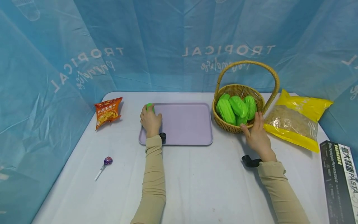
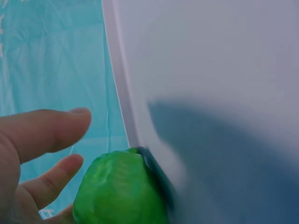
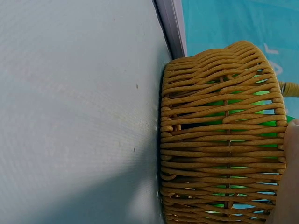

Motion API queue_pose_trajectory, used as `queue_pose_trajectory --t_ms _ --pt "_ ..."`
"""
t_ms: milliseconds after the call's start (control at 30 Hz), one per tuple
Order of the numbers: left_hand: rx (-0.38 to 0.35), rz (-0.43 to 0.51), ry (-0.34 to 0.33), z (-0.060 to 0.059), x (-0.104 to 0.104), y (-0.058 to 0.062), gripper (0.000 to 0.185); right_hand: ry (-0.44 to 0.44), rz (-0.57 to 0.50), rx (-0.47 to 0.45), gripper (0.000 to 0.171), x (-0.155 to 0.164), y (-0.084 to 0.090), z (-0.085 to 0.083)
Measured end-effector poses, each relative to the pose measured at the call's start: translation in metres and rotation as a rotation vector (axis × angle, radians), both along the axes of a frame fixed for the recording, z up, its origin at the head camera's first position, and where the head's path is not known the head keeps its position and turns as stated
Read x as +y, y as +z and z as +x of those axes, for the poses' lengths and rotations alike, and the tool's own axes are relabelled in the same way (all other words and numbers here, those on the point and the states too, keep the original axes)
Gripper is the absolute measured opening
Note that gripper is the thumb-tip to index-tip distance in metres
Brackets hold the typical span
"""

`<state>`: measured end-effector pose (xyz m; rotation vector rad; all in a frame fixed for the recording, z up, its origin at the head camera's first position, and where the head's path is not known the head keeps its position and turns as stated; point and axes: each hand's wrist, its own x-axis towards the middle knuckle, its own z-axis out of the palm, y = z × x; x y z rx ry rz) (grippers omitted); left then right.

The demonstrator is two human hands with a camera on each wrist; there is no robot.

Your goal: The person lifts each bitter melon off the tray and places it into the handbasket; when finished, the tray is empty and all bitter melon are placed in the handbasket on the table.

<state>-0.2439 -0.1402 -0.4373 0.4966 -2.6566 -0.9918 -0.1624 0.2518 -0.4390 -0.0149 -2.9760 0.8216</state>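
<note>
Hands at work over a white-covered table (image 1: 195, 186): left hand (image 1: 151, 121), just left of centre frame, is curling round a green toy fruit (image 1: 150, 107) and holding it at the far-left corner of a lilac tray (image 1: 184, 124). Left wrist view is showing thumb & fingers (image 2: 51, 128) wrapped about the green piece (image 2: 119, 189), which is sitting right against the tray rim (image 2: 119, 79). Right hand (image 1: 257, 135), centre-right, is gripping the near rim of a wicker basket (image 1: 223, 123), thumb on the outer weave, fingers reaching up along the rim at the handle's base; right wrist view is giving a close side look at the basket wall (image 3: 219, 135) w/ green showing through the gaps. Basket is holding several more ridged green fruits (image 1: 236, 109) and standing just right of the tray, not touching it. Both arms are wearing beige sleeves w/ a black strap at each wrist.

Further out: orange snack bag (image 1: 107, 112) lying left of the tray, lollipop (image 1: 104, 163) in lower left, yellow bag (image 1: 297, 123) just right of the basket, black pasta box (image 1: 339, 180) at lower right edge. Blue printed sheeting (image 1: 179, 43) is hanging behind & at both sides.
</note>
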Motion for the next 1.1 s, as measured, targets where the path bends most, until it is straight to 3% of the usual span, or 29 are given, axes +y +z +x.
queue_pose_trajectory --t_ms 267,533,733,933,1100 --pt "0.012 0.02 0.014 0.001 -0.001 0.0 0.052 -0.005 -0.002 0.006 0.088 0.0 -0.001 0.0" --pt "-0.023 0.064 0.016 0.002 0.001 0.002 0.054 -0.003 -0.002 0.011 0.088 0.001 -0.001 0.0" --pt "-0.063 0.147 -0.029 0.002 0.009 0.006 0.06 -0.004 0.0 0.009 0.088 0.001 -0.002 0.0" --pt "-0.096 0.14 -0.083 0.002 0.021 0.008 0.06 -0.005 -0.002 0.002 0.088 0.001 -0.002 0.0" --pt "-0.07 0.133 -0.118 0.001 0.032 0.01 0.056 -0.003 -0.003 0.001 0.088 0.001 -0.002 -0.001"
